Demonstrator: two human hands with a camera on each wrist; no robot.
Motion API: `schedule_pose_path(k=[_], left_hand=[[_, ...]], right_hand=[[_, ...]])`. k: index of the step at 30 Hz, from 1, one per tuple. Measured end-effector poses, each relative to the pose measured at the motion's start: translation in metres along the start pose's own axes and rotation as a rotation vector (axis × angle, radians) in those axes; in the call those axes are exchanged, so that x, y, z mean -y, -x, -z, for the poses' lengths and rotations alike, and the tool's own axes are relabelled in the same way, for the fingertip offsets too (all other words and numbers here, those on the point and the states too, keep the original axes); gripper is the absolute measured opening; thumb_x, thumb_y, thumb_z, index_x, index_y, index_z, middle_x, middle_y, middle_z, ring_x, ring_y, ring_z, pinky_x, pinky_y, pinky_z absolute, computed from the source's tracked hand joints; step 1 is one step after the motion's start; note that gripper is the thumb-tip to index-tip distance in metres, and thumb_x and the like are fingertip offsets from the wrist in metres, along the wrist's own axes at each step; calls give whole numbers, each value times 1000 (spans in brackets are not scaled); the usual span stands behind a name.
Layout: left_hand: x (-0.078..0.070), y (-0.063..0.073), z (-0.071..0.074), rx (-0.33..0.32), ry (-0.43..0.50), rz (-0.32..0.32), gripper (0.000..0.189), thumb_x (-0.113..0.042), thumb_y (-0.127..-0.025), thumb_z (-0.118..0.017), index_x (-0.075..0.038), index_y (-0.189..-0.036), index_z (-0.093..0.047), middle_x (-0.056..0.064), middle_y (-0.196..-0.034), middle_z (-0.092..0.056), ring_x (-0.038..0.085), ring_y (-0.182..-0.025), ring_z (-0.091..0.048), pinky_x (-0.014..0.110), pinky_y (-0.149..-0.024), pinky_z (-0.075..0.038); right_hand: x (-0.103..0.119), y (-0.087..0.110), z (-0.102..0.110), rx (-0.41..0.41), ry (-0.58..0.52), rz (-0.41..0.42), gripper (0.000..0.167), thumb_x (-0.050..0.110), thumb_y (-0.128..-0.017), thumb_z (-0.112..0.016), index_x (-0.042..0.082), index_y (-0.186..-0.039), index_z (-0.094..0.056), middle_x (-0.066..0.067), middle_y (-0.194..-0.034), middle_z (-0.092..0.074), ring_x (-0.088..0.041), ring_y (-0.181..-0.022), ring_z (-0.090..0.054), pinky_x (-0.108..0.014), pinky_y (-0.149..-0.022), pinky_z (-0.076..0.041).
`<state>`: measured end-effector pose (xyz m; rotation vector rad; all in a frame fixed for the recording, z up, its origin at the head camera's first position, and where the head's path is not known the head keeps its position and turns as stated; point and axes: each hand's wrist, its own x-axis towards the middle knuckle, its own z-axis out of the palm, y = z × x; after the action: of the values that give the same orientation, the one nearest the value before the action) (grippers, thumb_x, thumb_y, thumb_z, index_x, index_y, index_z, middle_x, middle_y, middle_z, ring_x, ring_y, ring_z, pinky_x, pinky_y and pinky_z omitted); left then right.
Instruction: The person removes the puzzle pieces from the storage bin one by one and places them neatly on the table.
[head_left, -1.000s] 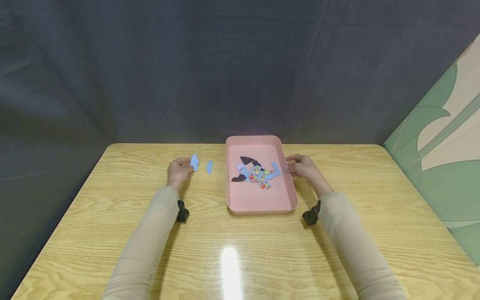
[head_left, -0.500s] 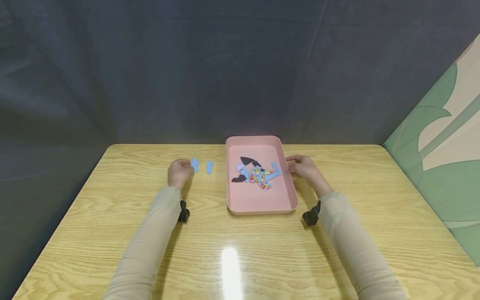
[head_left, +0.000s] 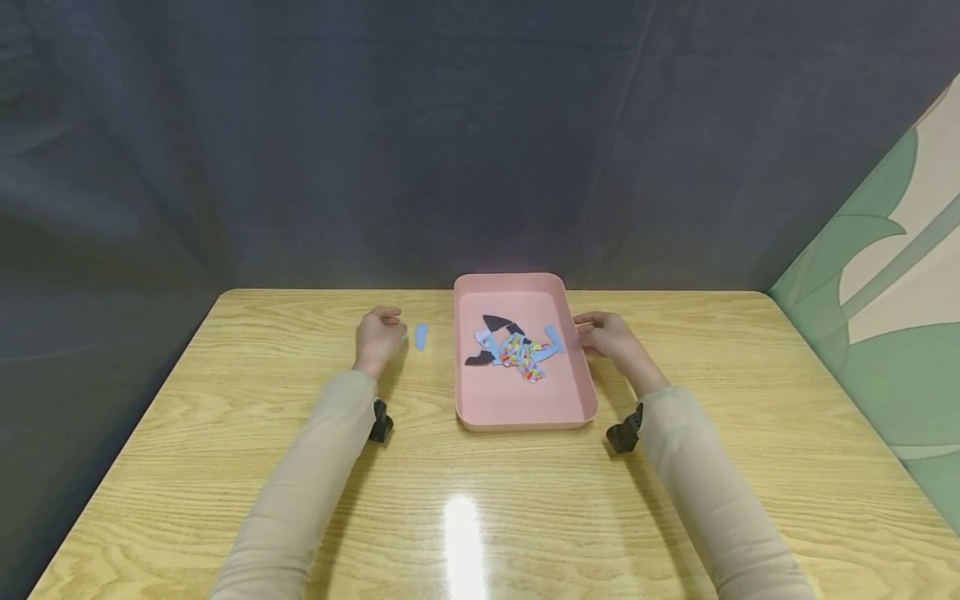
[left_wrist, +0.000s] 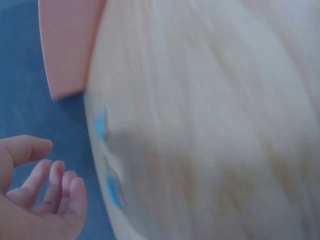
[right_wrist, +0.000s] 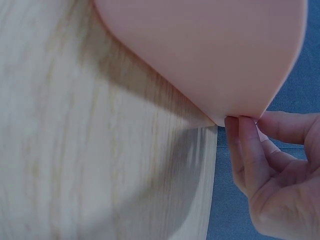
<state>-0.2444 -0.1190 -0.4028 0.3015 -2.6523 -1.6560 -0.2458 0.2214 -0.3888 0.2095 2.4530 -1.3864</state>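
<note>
My left hand hovers over the table left of the tray, fingers loosely curled with nothing between them. In the left wrist view two flat light-blue pieces lie on the wood just beyond the fingertips. One blue piece shows in the head view between that hand and the tray; the hand mostly covers the other. At the tray's right side, my right hand pinches the edge of the shallow pink tray between thumb and fingers. Inside it is a loose pile of flat cut-out pieces, black, light blue and multicoloured.
The wooden table ends at a dark curtain behind the tray. A leaf-patterned panel stands along the right side. Black wrist cameras sit on both sleeves.
My left hand has set down the blue piece it held and shifted slightly right, over it. The right hand keeps its place at the tray.
</note>
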Motion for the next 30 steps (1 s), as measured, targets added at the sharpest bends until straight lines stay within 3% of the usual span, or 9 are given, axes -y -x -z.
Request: schedule_pose_path(k=[11, 17, 30], left_hand=[[-37, 12, -49, 102, -87, -239, 33, -5, -90, -56, 1, -123, -59, 19, -119, -62, 31, -112, -57, 40, -100, -48], [-48, 23, -67, 236, -216, -335, 33, -7, -92, -59, -4, -125, -58, 15, -120, -61, 30, -115, -57, 38, -98, -51], [-52, 28, -94, 409, -413, -417, 33, -6, -90, -61, -4, -123, -60, 14, -119, -64, 27, -112, -60, 37, -97, -51]], right_hand=[[1, 1, 0, 3, 2, 22, 49, 4, -93, -49, -8, -140, -38, -30, -136, -47, -31, -114, -57, -20, -82, -55], [0, 0, 1, -2, 9, 20, 49, 4, -93, -49, -7, -140, -39, -29, -134, -48, -22, -102, -60, -16, -76, -54], [1, 2, 0, 10, -9, 21, 49, 4, -93, -49, -8, -140, -38, -30, -136, -48, -27, -110, -58, -18, -80, -54]])
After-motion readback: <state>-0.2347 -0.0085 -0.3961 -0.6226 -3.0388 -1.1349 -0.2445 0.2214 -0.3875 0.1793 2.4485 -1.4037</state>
